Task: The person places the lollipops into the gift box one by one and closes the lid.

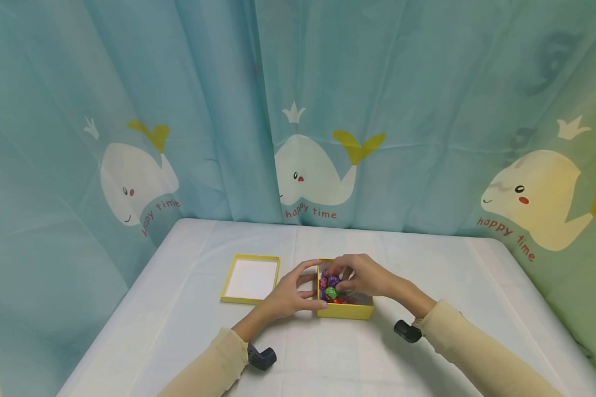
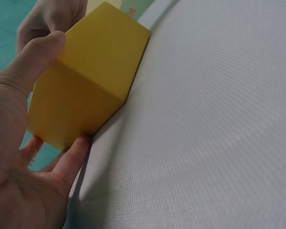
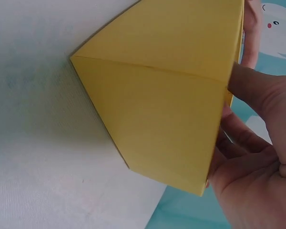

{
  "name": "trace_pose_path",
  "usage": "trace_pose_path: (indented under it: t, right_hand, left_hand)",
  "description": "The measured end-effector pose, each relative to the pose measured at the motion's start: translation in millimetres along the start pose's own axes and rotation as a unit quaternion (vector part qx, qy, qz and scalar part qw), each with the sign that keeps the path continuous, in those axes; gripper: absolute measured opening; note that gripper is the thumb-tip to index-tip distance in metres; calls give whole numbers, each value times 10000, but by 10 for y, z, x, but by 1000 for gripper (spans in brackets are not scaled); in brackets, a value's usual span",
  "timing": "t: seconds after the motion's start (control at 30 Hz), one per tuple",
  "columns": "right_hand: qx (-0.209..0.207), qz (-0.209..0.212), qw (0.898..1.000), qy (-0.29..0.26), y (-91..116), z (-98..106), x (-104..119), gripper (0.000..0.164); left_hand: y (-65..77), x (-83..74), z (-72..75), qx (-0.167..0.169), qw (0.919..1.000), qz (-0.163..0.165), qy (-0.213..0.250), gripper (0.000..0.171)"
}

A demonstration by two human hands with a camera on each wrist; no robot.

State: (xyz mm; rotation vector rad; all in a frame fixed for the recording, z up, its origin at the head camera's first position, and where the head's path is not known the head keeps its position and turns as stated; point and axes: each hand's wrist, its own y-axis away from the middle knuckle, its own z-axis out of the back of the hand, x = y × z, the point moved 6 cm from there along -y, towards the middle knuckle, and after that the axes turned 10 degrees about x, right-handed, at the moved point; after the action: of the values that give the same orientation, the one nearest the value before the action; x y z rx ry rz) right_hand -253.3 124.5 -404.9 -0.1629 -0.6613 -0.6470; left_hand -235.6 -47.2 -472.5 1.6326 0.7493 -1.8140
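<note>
A yellow open-topped box (image 1: 345, 312) stands on the white-covered table, with several round candies (image 1: 331, 293) in shiny purple, green, red and pink wrappers inside, mostly towards its left. My left hand (image 1: 289, 295) holds the box from the left. In the left wrist view its thumb lies at the box's near top corner and its fingers are spread along the far part of the side. My right hand (image 1: 360, 274) reaches over the right wall, fingers bent down among the candies. The box wall hides its fingertips in the right wrist view, so whether they pinch a candy is unclear.
A shallow yellow-rimmed lid (image 1: 251, 302) with a white inside lies left of the box, close behind the left hand. Blue-green curtains (image 1: 417, 165) with whale prints hang along the table's back and sides. A dark wrist device (image 1: 261, 358) shows at the left sleeve.
</note>
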Motion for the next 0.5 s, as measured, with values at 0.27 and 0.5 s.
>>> trace_pose_path:
  t: [0.27,0.5]
  right_hand:
    - [-158,108,9998,-70,55,100,-1,35]
    - [-473,135,9988,-85,135,246,31,37]
  left_hand:
    - [-4,-18,-4,-13,10000,-30,10,90]
    - [1,4,2,-50,10000,-32,-46,90]
